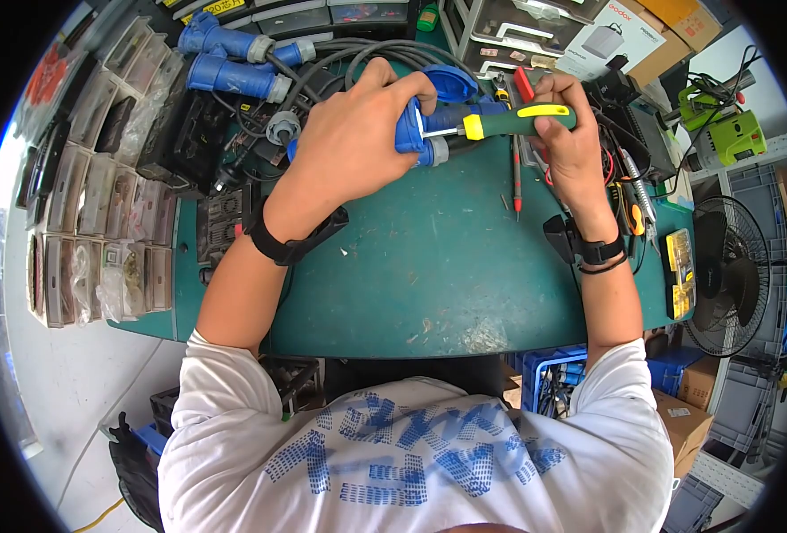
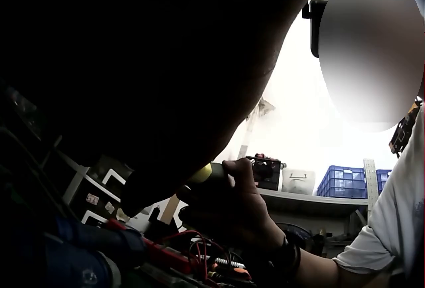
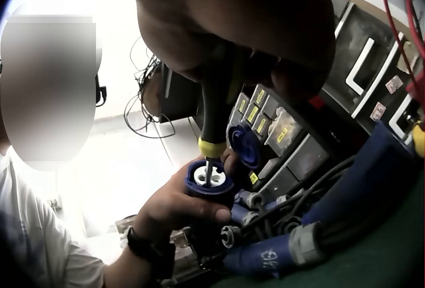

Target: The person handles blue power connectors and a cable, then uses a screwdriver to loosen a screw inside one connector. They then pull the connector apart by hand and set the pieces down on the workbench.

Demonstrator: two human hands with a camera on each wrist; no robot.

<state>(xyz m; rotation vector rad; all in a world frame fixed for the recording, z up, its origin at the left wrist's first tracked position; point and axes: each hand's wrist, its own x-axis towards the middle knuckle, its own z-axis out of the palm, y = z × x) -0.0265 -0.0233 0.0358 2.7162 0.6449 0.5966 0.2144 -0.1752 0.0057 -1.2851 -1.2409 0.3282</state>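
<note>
My left hand (image 1: 345,138) grips a blue industrial socket connector (image 1: 408,130), its face turned to the right. The hinged blue lid (image 1: 451,83) stands flipped open. My right hand (image 1: 573,151) holds a screwdriver (image 1: 522,121) by its green and yellow handle, with the shaft pointing left at the connector. In the right wrist view, the tip of the screwdriver (image 3: 212,147) meets the connector's white round face (image 3: 211,176), at one of the holes. The left wrist view is mostly dark, with the left hand blocking the connector.
More blue connectors (image 1: 234,78) and coiled black cables (image 1: 340,55) lie at the back left of the green table (image 1: 429,258). A red-handled test probe (image 1: 517,182) lies near the right hand. Drawer units (image 1: 91,195) line the left side, and a fan (image 1: 729,275) stands at the right.
</note>
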